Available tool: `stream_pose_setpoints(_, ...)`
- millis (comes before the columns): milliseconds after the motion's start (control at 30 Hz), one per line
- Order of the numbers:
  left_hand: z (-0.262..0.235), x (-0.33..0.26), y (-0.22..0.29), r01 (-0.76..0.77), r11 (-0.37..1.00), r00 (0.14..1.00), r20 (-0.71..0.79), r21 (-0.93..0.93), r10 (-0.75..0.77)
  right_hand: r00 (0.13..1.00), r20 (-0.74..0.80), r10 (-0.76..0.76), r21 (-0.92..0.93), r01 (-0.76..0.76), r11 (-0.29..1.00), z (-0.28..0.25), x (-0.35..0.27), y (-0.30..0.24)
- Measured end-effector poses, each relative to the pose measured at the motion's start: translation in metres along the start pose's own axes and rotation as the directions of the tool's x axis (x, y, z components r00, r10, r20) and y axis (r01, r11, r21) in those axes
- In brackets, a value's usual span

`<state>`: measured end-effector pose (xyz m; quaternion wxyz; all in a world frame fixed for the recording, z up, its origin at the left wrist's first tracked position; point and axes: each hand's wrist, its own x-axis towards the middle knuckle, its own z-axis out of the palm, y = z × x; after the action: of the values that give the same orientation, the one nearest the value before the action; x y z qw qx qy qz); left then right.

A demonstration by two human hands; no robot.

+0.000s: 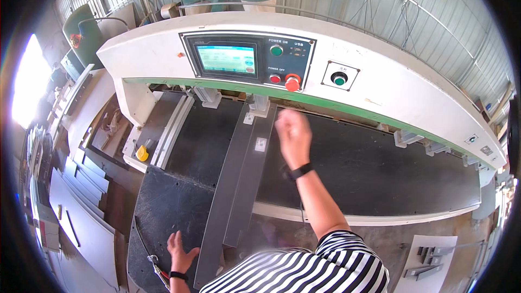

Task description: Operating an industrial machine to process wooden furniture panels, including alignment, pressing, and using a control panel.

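Note:
Two long dark grey strips (239, 179) lie side by side on the black machine bed (369, 168), running from under the white machine hood (391, 81) toward me. My left hand (180, 252) rests flat with fingers spread on the black bed, beside the near end of the left strip. My right hand (292, 133), with a black wristband, is raised above the bed with fingers curled and blurred, holding nothing that I can see. It hovers just right of the far ends of the strips, below the control panel (247, 59).
The panel has a lit screen, a green button, and a red mushroom button (292, 82). A yellow knob (141, 153) sits at the bed's left edge. Stacked grey panels (81, 195) lie on the left. A white sheet with grey parts (431, 260) is at lower right.

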<state>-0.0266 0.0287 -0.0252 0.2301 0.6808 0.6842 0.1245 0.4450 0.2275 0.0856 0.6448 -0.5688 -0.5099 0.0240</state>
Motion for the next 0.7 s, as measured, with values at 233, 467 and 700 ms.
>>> stream_pose_setpoints(233,-0.007,-0.069,-0.097,0.235,0.959,0.969,-0.112,0.156,-0.219,0.938,-0.189,-0.291,-0.355,0.211,0.911,-0.094,0.109,-0.009)
stream_pose_setpoints(467,0.005,-0.131,-0.156,0.425,0.902,0.900,-0.143,0.072,-0.413,0.948,-0.038,-0.317,-0.359,0.283,0.889,-0.106,0.134,-0.005)
stream_pose_setpoints(700,0.028,-0.174,-0.193,0.550,0.826,0.803,-0.193,-0.125,-0.564,0.937,0.017,-0.348,-0.475,0.314,0.822,-0.111,0.146,-0.001)
